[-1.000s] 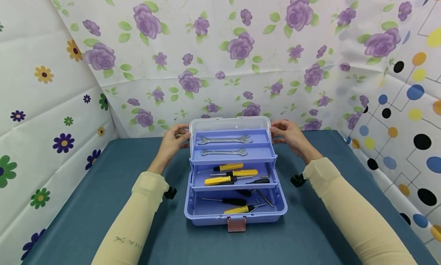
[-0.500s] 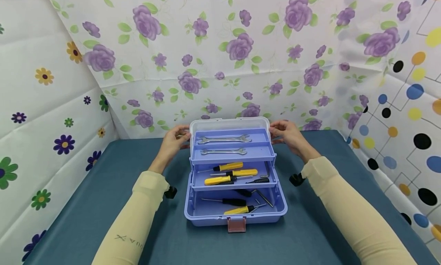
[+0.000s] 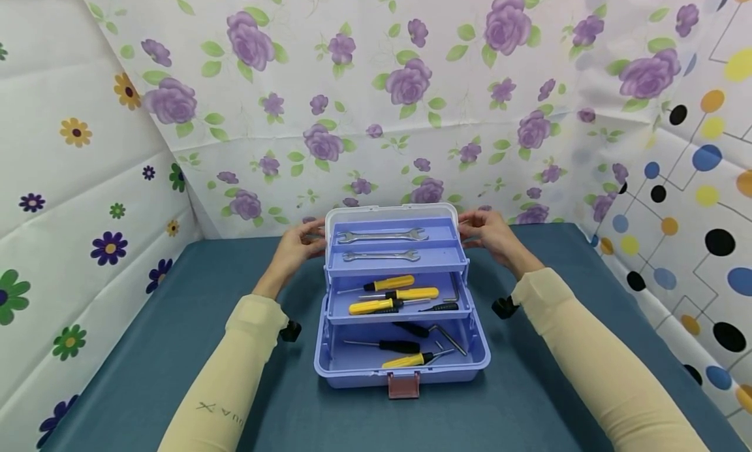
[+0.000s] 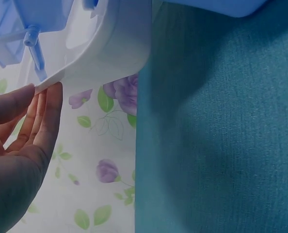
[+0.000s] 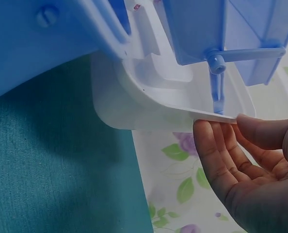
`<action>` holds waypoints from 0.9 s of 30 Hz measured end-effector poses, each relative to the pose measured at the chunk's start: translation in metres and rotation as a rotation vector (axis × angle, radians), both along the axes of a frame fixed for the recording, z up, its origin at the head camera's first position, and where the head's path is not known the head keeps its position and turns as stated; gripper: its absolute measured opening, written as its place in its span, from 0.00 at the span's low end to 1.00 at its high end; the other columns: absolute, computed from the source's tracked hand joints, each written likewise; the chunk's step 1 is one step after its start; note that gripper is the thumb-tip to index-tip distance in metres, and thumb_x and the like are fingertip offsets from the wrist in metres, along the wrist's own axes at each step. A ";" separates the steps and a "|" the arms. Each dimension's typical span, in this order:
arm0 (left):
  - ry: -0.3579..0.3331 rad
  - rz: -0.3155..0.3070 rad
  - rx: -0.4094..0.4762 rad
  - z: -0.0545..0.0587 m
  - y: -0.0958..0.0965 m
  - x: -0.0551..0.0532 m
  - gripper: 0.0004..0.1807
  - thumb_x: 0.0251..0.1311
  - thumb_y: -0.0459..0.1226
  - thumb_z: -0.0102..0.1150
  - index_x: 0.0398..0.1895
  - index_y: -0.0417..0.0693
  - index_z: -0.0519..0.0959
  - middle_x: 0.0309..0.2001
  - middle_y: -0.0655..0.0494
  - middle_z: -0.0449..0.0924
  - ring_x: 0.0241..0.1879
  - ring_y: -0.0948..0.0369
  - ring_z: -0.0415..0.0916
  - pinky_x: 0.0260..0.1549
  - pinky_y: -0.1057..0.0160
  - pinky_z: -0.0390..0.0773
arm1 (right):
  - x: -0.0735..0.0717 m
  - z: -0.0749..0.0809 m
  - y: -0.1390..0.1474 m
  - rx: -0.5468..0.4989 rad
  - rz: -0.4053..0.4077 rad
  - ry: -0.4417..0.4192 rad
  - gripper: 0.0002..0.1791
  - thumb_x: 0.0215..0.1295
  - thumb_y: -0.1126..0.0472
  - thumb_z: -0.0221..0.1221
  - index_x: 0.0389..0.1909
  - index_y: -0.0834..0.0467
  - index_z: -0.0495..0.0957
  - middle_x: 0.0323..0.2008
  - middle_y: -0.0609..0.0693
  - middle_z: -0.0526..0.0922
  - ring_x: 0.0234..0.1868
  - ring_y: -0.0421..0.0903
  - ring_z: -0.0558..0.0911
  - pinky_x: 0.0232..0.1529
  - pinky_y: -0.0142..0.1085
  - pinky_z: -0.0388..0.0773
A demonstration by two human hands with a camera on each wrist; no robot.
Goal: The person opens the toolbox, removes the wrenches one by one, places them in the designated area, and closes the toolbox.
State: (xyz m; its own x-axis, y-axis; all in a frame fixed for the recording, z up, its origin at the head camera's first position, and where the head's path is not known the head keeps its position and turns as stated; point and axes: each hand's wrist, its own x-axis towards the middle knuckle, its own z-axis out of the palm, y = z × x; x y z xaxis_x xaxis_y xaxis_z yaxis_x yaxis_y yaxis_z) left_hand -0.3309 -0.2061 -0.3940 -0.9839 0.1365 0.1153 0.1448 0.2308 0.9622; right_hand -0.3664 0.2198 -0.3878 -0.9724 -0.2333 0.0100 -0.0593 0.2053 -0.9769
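A blue toolbox [image 3: 343, 377] stands unfolded, its translucent white lid [image 3: 392, 212] raised at the back. My left hand [image 3: 296, 251] pinches the lid's left edge between thumb and fingers, as the left wrist view shows at the lid rim [image 4: 105, 60]. On the opposite edge, my right hand [image 3: 493, 238] grips the same way, thumb inside and fingers outside the lid wall [image 5: 153, 114]. Two open-end wrenches, a larger one [image 3: 383, 236] and a smaller one [image 3: 380, 256], lie in the top tray [image 3: 446, 259]. Yellow-handled screwdrivers [image 3: 376, 306] fill part of the middle tray [image 3: 341, 316].
In the bottom compartment lie a black screwdriver [image 3: 399, 346], a yellow screwdriver [image 3: 405, 360] and a hex key [image 3: 451, 341]. A pink latch [image 3: 403, 385] hangs at the front. The box sits on a teal tabletop [image 3: 235, 269], with a floral cloth [image 3: 376, 158] behind.
The lid's top edge sits slightly lower in the head view, and the top tray has shifted a little. Both hands keep their hold on the lid edges.
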 end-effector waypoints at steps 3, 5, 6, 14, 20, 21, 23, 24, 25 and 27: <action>-0.012 -0.010 -0.001 -0.001 0.000 0.000 0.29 0.75 0.26 0.56 0.77 0.39 0.67 0.61 0.37 0.72 0.52 0.57 0.80 0.53 0.59 0.85 | -0.001 -0.002 0.001 0.011 0.004 -0.005 0.19 0.79 0.66 0.57 0.64 0.69 0.74 0.38 0.47 0.83 0.39 0.43 0.84 0.50 0.51 0.87; -0.012 -0.013 -0.007 -0.002 0.000 -0.001 0.29 0.75 0.26 0.55 0.77 0.38 0.66 0.62 0.36 0.72 0.53 0.57 0.80 0.52 0.61 0.85 | -0.001 -0.003 0.001 0.014 0.012 -0.010 0.19 0.79 0.66 0.57 0.65 0.69 0.73 0.38 0.48 0.83 0.39 0.43 0.85 0.48 0.49 0.88; -0.012 -0.015 -0.010 -0.003 0.000 -0.001 0.29 0.75 0.26 0.55 0.77 0.38 0.65 0.62 0.36 0.71 0.53 0.57 0.79 0.52 0.61 0.85 | 0.000 -0.004 0.001 0.013 0.016 -0.014 0.20 0.79 0.66 0.57 0.66 0.69 0.73 0.38 0.48 0.83 0.39 0.43 0.85 0.46 0.46 0.88; -0.030 -0.018 -0.048 -0.008 0.000 -0.004 0.30 0.76 0.27 0.54 0.78 0.38 0.64 0.63 0.34 0.71 0.57 0.50 0.79 0.60 0.42 0.80 | -0.001 -0.009 0.001 0.022 0.033 -0.036 0.22 0.78 0.69 0.55 0.69 0.70 0.70 0.40 0.50 0.81 0.39 0.42 0.84 0.40 0.38 0.87; -0.039 -0.005 -0.045 -0.010 0.000 -0.006 0.29 0.76 0.26 0.54 0.77 0.38 0.66 0.61 0.36 0.72 0.52 0.56 0.80 0.61 0.40 0.79 | -0.001 -0.010 0.000 0.058 0.029 -0.038 0.25 0.76 0.69 0.57 0.70 0.69 0.70 0.43 0.53 0.80 0.42 0.43 0.82 0.42 0.39 0.87; -0.040 -0.003 -0.037 -0.010 0.000 -0.006 0.29 0.75 0.26 0.54 0.77 0.38 0.66 0.61 0.36 0.73 0.51 0.58 0.80 0.61 0.40 0.79 | -0.001 -0.010 -0.001 0.061 0.029 -0.039 0.25 0.76 0.69 0.57 0.71 0.69 0.69 0.43 0.54 0.80 0.43 0.43 0.82 0.43 0.39 0.87; -0.037 0.002 -0.026 -0.011 0.001 -0.006 0.28 0.74 0.25 0.55 0.76 0.38 0.67 0.60 0.36 0.74 0.48 0.60 0.81 0.60 0.40 0.79 | -0.001 -0.010 -0.001 0.066 0.029 -0.043 0.25 0.76 0.69 0.58 0.71 0.69 0.69 0.44 0.55 0.79 0.43 0.44 0.82 0.43 0.39 0.87; -0.035 0.003 -0.024 -0.011 0.001 -0.005 0.28 0.74 0.25 0.56 0.76 0.37 0.68 0.59 0.36 0.74 0.47 0.61 0.81 0.60 0.40 0.79 | -0.001 -0.011 -0.001 0.069 0.029 -0.046 0.26 0.76 0.69 0.57 0.72 0.68 0.69 0.45 0.55 0.79 0.44 0.44 0.82 0.43 0.39 0.87; -0.036 0.005 -0.022 -0.011 0.001 -0.005 0.28 0.74 0.25 0.56 0.76 0.38 0.68 0.59 0.36 0.75 0.47 0.61 0.81 0.59 0.40 0.80 | -0.001 -0.011 -0.001 0.072 0.030 -0.049 0.26 0.76 0.69 0.57 0.72 0.68 0.69 0.46 0.56 0.79 0.44 0.44 0.81 0.43 0.38 0.87; -0.040 0.008 -0.020 -0.012 0.001 -0.005 0.28 0.74 0.25 0.56 0.75 0.38 0.69 0.59 0.36 0.75 0.47 0.61 0.81 0.59 0.41 0.80 | -0.001 -0.013 -0.001 0.080 0.030 -0.056 0.26 0.76 0.69 0.57 0.73 0.68 0.68 0.47 0.56 0.78 0.45 0.45 0.81 0.43 0.38 0.87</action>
State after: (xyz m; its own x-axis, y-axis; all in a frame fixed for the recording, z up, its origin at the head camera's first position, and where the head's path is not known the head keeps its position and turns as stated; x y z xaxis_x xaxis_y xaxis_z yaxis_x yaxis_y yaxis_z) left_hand -0.3356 -0.2049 -0.4063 -0.9887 0.1308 0.0728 0.1041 0.2508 0.9624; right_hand -0.3678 0.2186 -0.4005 -0.9636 -0.2598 -0.0636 -0.0125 0.2814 -0.9595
